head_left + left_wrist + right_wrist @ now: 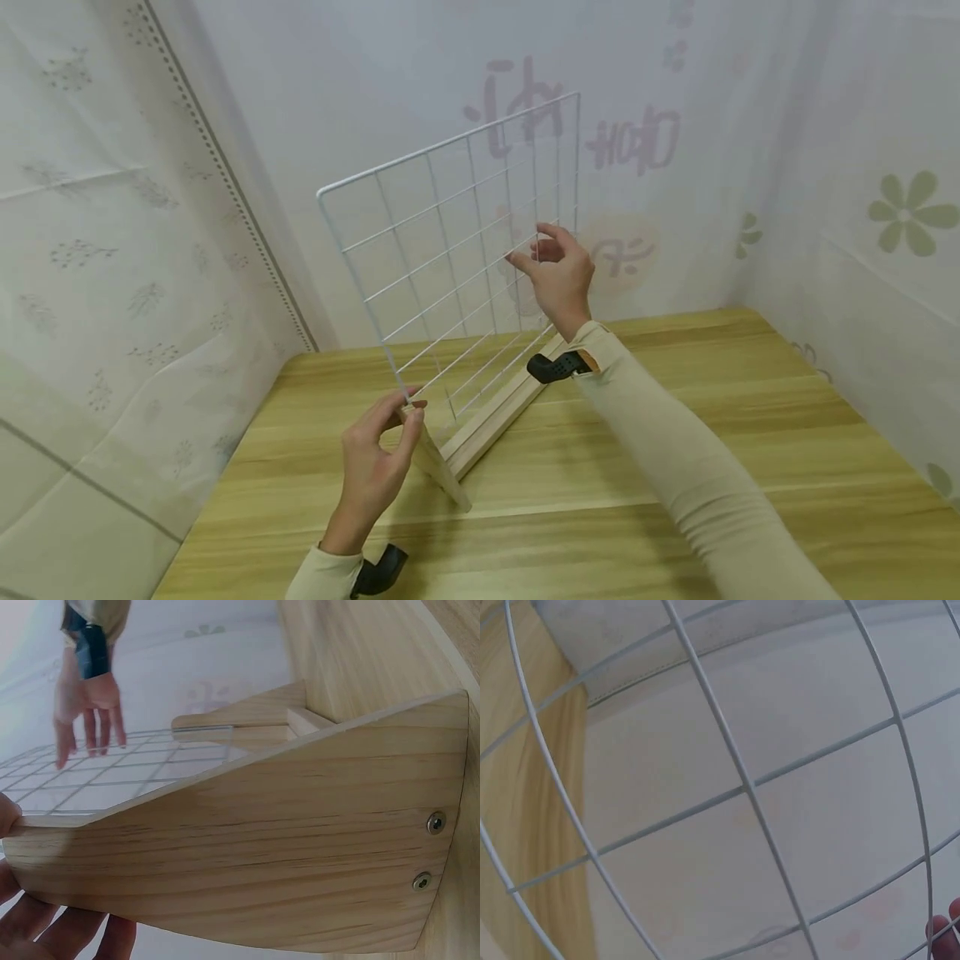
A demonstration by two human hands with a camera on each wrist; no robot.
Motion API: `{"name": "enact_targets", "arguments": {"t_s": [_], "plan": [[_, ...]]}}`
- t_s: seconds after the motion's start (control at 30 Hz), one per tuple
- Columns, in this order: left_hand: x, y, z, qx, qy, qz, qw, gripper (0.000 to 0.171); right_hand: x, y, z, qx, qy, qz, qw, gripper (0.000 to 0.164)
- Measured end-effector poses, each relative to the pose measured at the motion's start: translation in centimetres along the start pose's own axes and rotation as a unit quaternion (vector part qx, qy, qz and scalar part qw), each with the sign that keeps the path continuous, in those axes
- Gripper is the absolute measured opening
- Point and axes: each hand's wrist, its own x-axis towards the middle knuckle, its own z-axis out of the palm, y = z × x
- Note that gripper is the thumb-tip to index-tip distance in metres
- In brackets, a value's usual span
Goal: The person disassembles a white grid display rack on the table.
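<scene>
A white wire grid panel (pixel 427 152) leans upright in a wooden stand. The stand has a base bar (pixel 498 417) and a tapered side board (pixel 262 847); a second side board (pixel 240 712) shows at the far end in the left wrist view. My left hand (pixel 378 458) pinches the tip of the near board, beside the grid's lower left corner. Higher up, my right hand (pixel 562 275) holds the grid's wires between thumb and fingers, toward its right side. In the right wrist view, fingertips (pixel 945 941) show behind the wires (pixel 748 787).
The stand sits on a wood-grain table (pixel 675 433). Two metal bolts (pixel 436 823) are set in the near side board. Pale printed curtains (pixel 225 67) hang behind the table and at both sides. Black straps (pixel 558 367) circle both wrists.
</scene>
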Motion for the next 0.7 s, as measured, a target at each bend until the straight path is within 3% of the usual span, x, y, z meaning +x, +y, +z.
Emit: {"name": "enact_targets", "arguments": {"t_s": [0.17,0.4,0.7], "plan": [[0.0,0.2,0.3,-0.001,0.007,0.004,1.0,0.033,0.9,-1.8,-0.4,0.001,-0.001,-0.007,1.0,0.053],[0.0,0.3,0.3,-0.005,-0.01,-0.017,0.9998,0.028,2.0,-4.1,-0.7,-0.004,0.01,-0.017,1.0,0.055],[-0.2,-0.1,0.2,0.004,0.004,-0.011,0.9999,0.028,3.4,-7.2,-1.2,-0.012,0.013,-0.039,0.999,0.054]]}}
